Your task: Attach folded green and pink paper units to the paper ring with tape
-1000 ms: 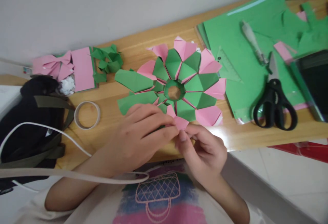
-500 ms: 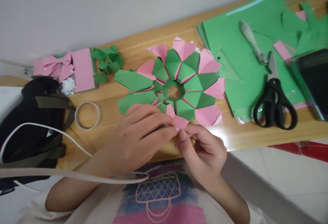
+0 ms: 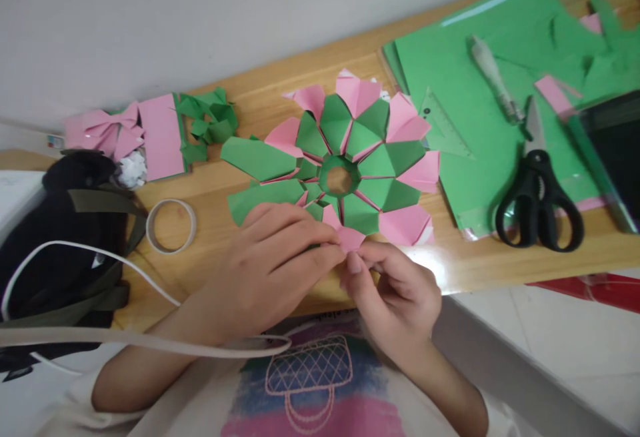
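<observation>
A round paper flower of folded green and pink pieces lies on the wooden table, with a hole at its centre. At its near edge my left hand is closed, its fingertips pressing a pink paper petal. My right hand pinches the outer tip of that same petal between thumb and forefinger. The fingertips of both hands nearly meet there, and they hide part of the petal. Other pink petals stick out around the flower's rim. Two long green pieces point out on its left side.
Black-handled scissors, a pen-like tool and a clear set square lie on green paper sheets at right. A tape roll, pink paper, green folded scraps and a black bag are left. White cables cross the left forearm.
Almost nothing differs. Both hands keep their hold on the pink petal, and the view has shifted very slightly.
</observation>
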